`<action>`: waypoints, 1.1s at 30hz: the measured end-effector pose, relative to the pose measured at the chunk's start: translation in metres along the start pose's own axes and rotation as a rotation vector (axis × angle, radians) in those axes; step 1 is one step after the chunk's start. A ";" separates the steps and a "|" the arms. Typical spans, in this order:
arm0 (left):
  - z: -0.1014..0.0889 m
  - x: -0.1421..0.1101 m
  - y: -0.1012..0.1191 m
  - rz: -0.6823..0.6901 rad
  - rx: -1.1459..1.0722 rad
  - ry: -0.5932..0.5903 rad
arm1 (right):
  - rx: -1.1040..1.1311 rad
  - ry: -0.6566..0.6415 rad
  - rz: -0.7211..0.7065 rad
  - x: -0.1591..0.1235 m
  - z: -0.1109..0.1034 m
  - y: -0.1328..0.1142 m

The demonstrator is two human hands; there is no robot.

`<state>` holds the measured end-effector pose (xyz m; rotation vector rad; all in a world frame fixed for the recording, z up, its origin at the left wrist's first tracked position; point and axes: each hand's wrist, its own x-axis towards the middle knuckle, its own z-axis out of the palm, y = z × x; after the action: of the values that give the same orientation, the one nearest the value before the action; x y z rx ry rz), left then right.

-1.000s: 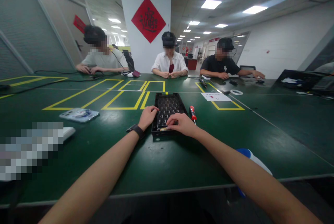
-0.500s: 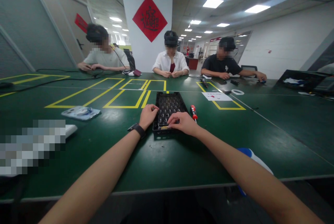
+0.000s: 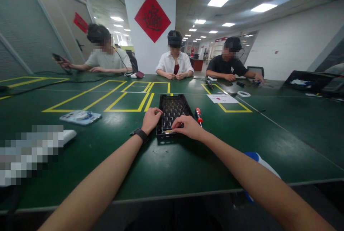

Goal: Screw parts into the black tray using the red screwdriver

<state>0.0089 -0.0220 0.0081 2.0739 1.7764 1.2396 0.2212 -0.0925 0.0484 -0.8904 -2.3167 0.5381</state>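
A black open plastic case [image 3: 176, 106] lies on the table before me, its inside covered with rows of small raised shapes. My left hand [image 3: 152, 120] is closed at its left wall, thumb and fingers at the rim. Over the near right part of the case, my right hand [image 3: 189, 127] has its fingertips pinched together; whatever they hold is hidden. Just beside those fingertips, a small yellowish strip [image 3: 168, 131] sits at the near end of the case. A red-handled screwdriver [image 3: 198, 114] lies close to the case's right side.
Yellow tape outlines mark the green table [image 3: 134, 173]. A phone [image 3: 80, 117] lies to the left, and a blue-and-white object [image 3: 259, 163] is partly behind my right forearm. Farther off are a paper sheet [image 3: 222, 98] and a white ring [image 3: 243, 94]. Three people sit opposite.
My hands stay almost the same on the case, and the view shifts slightly. The person at far left now holds up a dark object; the person at right has drawn an outstretched hand inward.
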 end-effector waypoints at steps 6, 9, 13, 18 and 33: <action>0.000 0.000 0.000 -0.008 -0.002 -0.004 | -0.005 -0.043 0.008 0.001 0.000 0.001; -0.001 -0.001 0.000 -0.002 -0.006 0.001 | -0.013 -0.049 0.011 0.001 -0.001 0.000; -0.001 -0.001 0.001 -0.004 -0.015 0.003 | -0.055 -0.066 -0.011 0.002 -0.004 -0.001; -0.001 -0.001 0.001 -0.015 -0.020 -0.002 | 0.021 -0.101 0.001 0.003 -0.005 -0.001; 0.002 0.001 0.000 -0.028 -0.047 0.000 | -0.043 -0.068 -0.025 0.003 -0.003 0.002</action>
<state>0.0101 -0.0203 0.0073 2.0172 1.7521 1.2617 0.2223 -0.0883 0.0512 -0.8738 -2.4061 0.5177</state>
